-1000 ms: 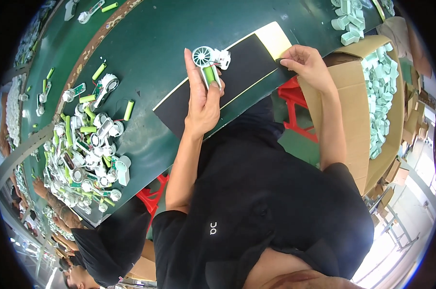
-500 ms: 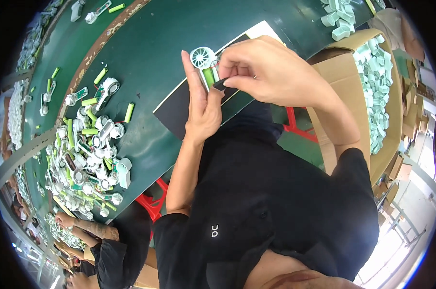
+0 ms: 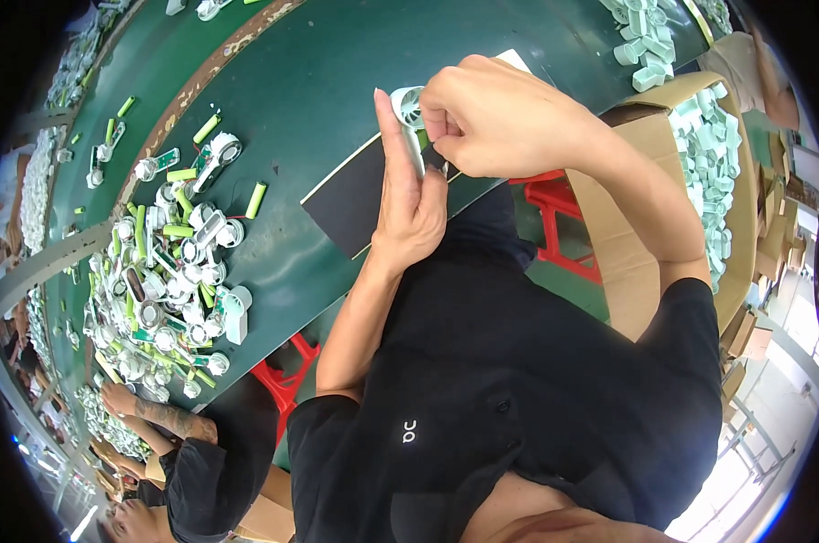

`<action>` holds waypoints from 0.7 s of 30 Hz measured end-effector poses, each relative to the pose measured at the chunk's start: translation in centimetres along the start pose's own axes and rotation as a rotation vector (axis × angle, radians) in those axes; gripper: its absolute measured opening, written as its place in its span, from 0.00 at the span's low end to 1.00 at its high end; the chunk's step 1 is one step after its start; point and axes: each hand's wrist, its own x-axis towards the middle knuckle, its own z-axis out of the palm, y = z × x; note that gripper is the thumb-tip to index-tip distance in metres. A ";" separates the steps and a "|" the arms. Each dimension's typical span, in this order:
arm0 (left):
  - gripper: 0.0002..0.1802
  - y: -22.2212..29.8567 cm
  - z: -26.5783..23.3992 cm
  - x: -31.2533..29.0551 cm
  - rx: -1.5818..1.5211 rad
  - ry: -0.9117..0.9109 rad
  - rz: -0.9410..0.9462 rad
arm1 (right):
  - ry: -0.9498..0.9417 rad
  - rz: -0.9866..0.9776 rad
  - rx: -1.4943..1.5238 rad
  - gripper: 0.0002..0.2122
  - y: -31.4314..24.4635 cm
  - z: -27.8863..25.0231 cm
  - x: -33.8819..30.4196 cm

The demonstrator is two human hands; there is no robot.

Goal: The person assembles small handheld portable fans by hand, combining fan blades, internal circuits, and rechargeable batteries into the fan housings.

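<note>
My left hand (image 3: pixel 407 213), fingers straight and thumb bent in, cradles the small fan (image 3: pixel 400 107) over the black sheet (image 3: pixel 341 206), likely to steady it for the other hand. My right hand (image 3: pixel 495 118) is curled tightly against the fan's side, above the sheet; I can't tell what its fingertips pinch. A second ago that hand was at the sheet's right end; now it has crossed over to the fan and covers much of it.
</note>
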 end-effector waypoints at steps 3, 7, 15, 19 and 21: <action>0.48 0.0 0.6 0.2 -0.143 -0.012 -0.053 | -0.038 0.046 -0.008 0.05 0.1 0.0 0.2; 0.49 -0.5 1.0 0.0 -0.190 0.057 -0.076 | -0.040 0.061 0.048 0.06 0.4 -0.1 0.8; 0.51 -0.7 1.8 0.2 -0.210 0.123 -0.092 | -0.049 0.039 0.154 0.05 1.4 0.3 0.4; 0.51 -0.6 0.8 0.2 0.093 0.050 -0.080 | 0.011 -0.089 0.111 0.02 2.1 0.9 0.0; 0.50 -0.1 0.6 0.2 0.195 0.056 -0.021 | 0.084 -0.130 0.075 0.02 1.7 1.6 -0.3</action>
